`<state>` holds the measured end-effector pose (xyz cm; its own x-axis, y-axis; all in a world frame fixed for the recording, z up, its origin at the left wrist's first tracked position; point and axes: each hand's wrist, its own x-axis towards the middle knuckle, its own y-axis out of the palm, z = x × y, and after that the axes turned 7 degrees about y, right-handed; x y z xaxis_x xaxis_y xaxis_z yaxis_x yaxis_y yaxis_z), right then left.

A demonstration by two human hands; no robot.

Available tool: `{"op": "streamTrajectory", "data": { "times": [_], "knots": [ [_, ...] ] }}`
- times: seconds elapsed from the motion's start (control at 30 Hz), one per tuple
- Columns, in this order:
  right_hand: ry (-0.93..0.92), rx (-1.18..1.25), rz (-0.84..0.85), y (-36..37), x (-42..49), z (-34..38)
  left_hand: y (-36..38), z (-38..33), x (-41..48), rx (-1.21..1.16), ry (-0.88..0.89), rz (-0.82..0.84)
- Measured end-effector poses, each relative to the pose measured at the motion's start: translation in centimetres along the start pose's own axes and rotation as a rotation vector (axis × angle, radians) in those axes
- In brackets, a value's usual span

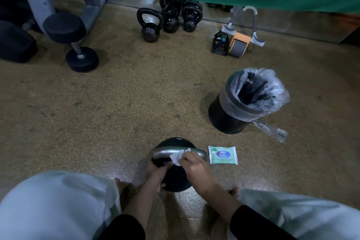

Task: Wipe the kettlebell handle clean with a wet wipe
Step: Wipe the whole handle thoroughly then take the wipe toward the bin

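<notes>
A black kettlebell [176, 143] with a silver-grey handle [165, 153] stands on the floor just in front of my knees. My right hand [196, 167] presses a white wet wipe [178, 157] against the middle of the handle. My left hand [155, 174] grips the kettlebell's body at its lower left side, below the handle. A green pack of wet wipes [223, 155] lies flat on the floor just right of the kettlebell.
A black bin [228, 117] lined with a clear bag stands to the right, further out. Several black kettlebells [169, 17] sit by the green curtain at the back. A dumbbell [74, 43] leans at far left beside a machine frame. An ab roller [238, 44] lies back right.
</notes>
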<state>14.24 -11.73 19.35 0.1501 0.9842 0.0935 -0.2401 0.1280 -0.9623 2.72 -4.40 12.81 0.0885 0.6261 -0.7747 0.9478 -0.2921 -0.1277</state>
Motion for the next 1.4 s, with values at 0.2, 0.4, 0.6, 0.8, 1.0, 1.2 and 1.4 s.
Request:
{"op": "streamTrajectory", "data": {
  "times": [0.2,0.4,0.6,0.8,1.0,1.2,1.4],
  "knots": [
    [-0.179,-0.057,0.05,0.9,0.4,1.0,0.0,0.4,0.1,-0.052,-0.006,0.008],
    [-0.296,-0.145,0.04,-0.4,0.3,-1.2,0.0,-0.1,0.1,0.002,0.007,-0.001],
    [-0.176,-0.042,0.1,-0.7,0.7,-0.7,-0.1,0.2,0.3,0.0,-0.009,0.016],
    [0.023,0.131,0.031,0.0,-0.2,-0.8,0.0,0.3,0.4,-0.027,-0.009,0.013],
    [0.432,0.215,0.058,-2.0,3.7,1.2,-0.2,0.6,0.4,-0.117,-0.004,0.043],
    [0.479,0.099,0.355,-2.4,8.3,2.7,-0.2,0.7,0.5,-0.164,0.005,0.079],
    [0.503,0.098,0.393,-3.1,7.5,1.4,-0.3,0.6,0.7,-0.144,-0.005,0.076]
  ]
}}
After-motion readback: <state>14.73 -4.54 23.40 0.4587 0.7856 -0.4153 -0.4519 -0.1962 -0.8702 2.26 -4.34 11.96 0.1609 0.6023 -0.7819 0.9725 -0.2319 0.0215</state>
